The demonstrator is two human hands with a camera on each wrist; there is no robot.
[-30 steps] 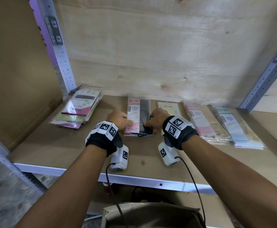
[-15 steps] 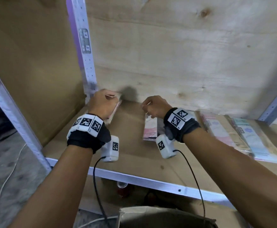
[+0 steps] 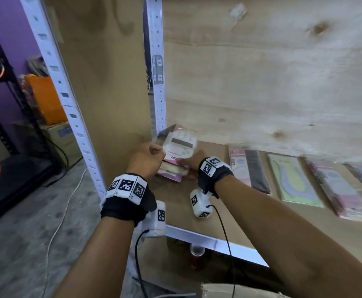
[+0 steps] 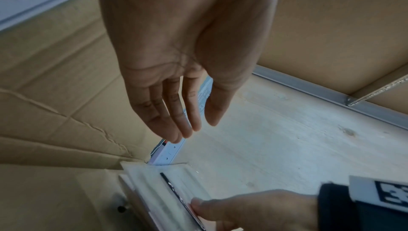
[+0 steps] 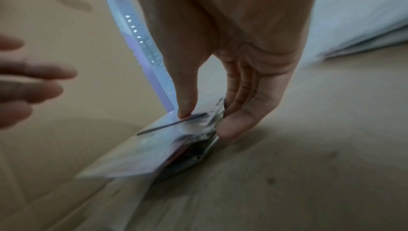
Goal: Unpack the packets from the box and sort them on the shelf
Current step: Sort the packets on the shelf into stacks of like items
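So the shelf (image 3: 218,214) is a brown board with a pale metal front edge and plywood behind it, and it takes up most of the head view. A white slotted upright (image 3: 157,87) stands in its far left corner. The cardboard box (image 3: 229,291) only pokes in at the near bottom edge, below the shelf.

Along the right side of the shelf there's a row of flat packets (image 3: 292,179) lying side by side, pink, yellowish and pale blue ones, a bit blurred.

The stack of packets (image 3: 179,153) sits at the far left corner, right by the upright. The right hand (image 5: 223,70) has it pinched at its right edge, thumb on the top packet and fingers curled underneath, so that side is tipped up off the board. The left hand (image 4: 176,56) is at the stack's left side, fingers straight and loose, holding nothing in the wrist view.
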